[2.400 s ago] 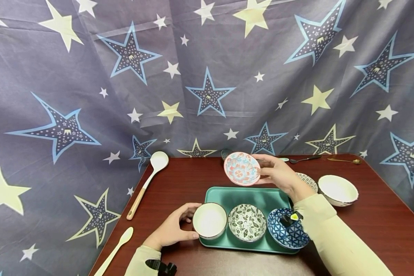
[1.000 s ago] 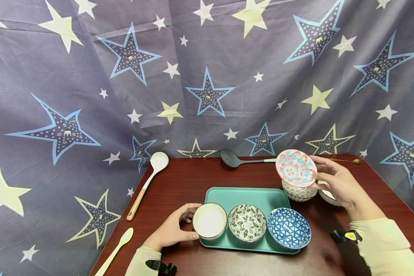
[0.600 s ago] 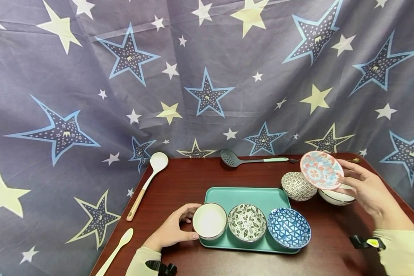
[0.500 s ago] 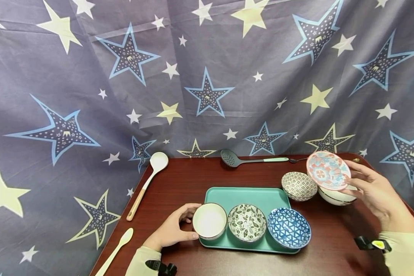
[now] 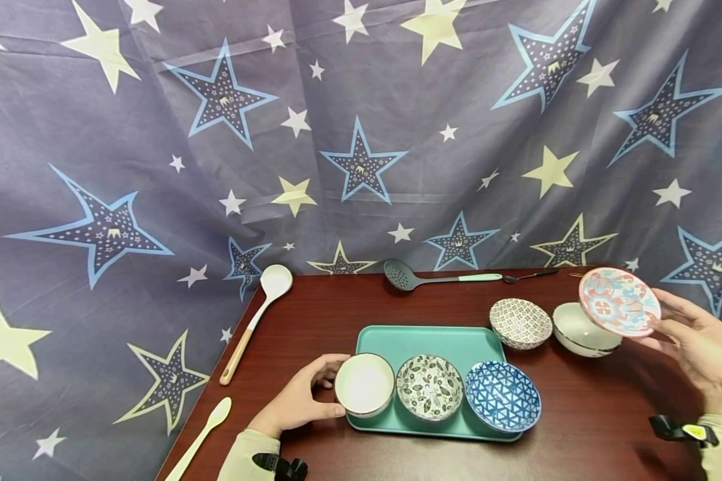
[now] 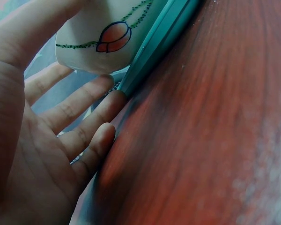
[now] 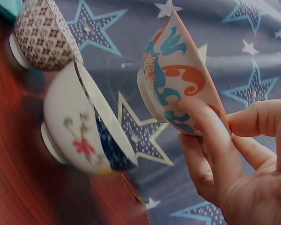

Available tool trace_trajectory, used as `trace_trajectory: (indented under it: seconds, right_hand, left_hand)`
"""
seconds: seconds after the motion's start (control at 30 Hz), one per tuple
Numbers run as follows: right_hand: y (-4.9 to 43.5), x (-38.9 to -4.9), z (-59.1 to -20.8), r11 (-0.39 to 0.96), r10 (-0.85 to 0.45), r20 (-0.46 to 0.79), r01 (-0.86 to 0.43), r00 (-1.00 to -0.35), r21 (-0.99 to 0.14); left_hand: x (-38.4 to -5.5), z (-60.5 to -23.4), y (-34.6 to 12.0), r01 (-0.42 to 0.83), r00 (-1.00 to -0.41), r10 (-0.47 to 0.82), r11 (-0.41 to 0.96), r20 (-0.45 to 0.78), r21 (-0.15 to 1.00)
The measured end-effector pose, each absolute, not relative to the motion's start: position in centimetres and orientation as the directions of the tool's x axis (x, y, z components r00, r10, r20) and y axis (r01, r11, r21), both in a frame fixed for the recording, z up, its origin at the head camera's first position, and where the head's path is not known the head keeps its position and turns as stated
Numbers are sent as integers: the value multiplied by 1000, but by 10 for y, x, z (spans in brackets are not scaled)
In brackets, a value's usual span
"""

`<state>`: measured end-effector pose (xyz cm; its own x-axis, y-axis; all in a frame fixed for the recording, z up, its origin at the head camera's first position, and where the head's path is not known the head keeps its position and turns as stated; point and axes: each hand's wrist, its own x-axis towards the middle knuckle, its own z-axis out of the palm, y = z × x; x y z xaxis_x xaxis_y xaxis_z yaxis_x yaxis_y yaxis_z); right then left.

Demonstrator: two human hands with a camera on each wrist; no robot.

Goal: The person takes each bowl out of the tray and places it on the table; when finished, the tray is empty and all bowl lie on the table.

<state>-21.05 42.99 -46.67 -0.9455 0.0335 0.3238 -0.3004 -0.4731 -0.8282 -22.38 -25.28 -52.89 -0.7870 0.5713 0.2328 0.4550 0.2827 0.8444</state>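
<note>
Bowl with the pink rim (image 5: 618,302) hangs tilted in the air, just past three o'clock in my head view, pinched at its edge by the right hand (image 5: 698,351). At half past three sits the flower bowl (image 5: 579,335) on the surface (image 5: 331,310); from the head the two overlap, yet my right wrist view shows a gap between them. Just beside that one, at four o'clock, stands the checked bowl (image 5: 520,324).

Three bowls stand in a row along the near edge of the green tray (image 5: 430,339): the tulip bowl (image 5: 365,386) at six, the leaf bowl (image 5: 430,387) at five, the blue bowl (image 5: 503,396) at half past four. The left hand (image 5: 307,395), toward seven, lies with loose, spread fingers at the tulip bowl's side; my left wrist view is dim and close, so I can't judge how firmly it touches.

I also see a ladle (image 5: 253,327) at eight, a pale spoon (image 5: 198,441) at half past seven and a slotted spoon (image 5: 439,280) near four.
</note>
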Motion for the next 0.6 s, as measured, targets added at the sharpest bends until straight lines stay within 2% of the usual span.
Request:
trace_trajectory:
  seconds: [0.17,0.33,0.6]
  right_hand:
    - [445,-208,-475,-529,95,337,-334,-937,-780]
    - [455,-202,-484,-523,164,315,-354,-935,-776]
    - [468,-196,-492,-532,202,298,-360,-933,-767]
  left_hand:
    - [-224,-529,-253,456,-788,570,288,232,842]
    - [-225,-529,-253,460,-783,575,277,238,843]
    - [-226,-530,-253,459,-778,583,271,235,846]
